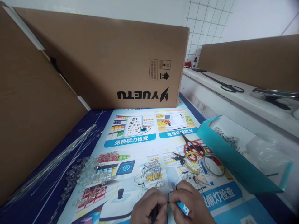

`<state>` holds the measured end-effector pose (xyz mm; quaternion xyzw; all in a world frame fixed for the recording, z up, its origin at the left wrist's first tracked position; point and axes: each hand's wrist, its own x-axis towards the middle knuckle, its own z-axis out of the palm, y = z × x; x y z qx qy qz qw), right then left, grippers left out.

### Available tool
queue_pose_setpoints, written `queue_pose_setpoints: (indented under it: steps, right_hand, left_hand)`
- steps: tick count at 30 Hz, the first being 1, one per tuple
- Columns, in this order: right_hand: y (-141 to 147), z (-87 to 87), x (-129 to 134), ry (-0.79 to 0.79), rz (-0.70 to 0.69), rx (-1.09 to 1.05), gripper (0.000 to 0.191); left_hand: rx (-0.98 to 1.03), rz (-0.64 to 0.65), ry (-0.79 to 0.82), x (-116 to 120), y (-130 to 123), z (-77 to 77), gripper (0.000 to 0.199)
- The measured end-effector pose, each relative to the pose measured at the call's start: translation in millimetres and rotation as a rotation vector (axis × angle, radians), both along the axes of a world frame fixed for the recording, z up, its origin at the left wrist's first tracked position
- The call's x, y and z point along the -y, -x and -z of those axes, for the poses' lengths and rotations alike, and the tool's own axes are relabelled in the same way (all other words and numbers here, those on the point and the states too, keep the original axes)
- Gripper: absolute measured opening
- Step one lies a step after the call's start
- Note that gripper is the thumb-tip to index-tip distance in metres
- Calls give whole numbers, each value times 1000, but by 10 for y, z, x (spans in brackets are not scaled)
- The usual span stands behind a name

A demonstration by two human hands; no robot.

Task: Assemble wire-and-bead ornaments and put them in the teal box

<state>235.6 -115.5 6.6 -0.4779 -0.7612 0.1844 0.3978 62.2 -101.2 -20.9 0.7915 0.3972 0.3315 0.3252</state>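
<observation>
Near the bottom edge, my left hand [149,207] and my right hand [189,203] are close together with fingers pinched. Between the fingertips is a small dark piece, too small to make out. Just beyond them lies a tangle of thin wire pieces [152,170] on the printed sheet [140,151]. Clear round beads [93,174] are spread to the left. Red-handled scissors [193,149] and yellow-handled pliers [190,162] lie beyond my right hand, beside a roll of wire [214,165].
Long thin wires [58,158] lie on the dark blue cloth at left. A large cardboard box [105,62] stands at the back. At right is a teal-edged box [233,161] with wire pieces and plastic bags. Black scissors [230,87] rest on a white ledge [217,81].
</observation>
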Motion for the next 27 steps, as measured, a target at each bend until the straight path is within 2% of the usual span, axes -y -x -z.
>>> queue_pose_setpoints:
  steps: [5,15,21,27]
  right_hand:
    - [-8,-31,7,91,-25,-52,16]
    - [-11,3,20,80,-23,-55,18]
    - [-10,-4,12,119,-43,-101,13]
    - [13,-10,14,-78,11,34,14]
  left_hand:
    - [2,4,36,-5,5,-3,12]
    - [-56,54,88,-26,10,-56,14]
    - [86,16,176,-32,-16,-4,13]
    - [160,-33,334,-37,-30,-6,12]
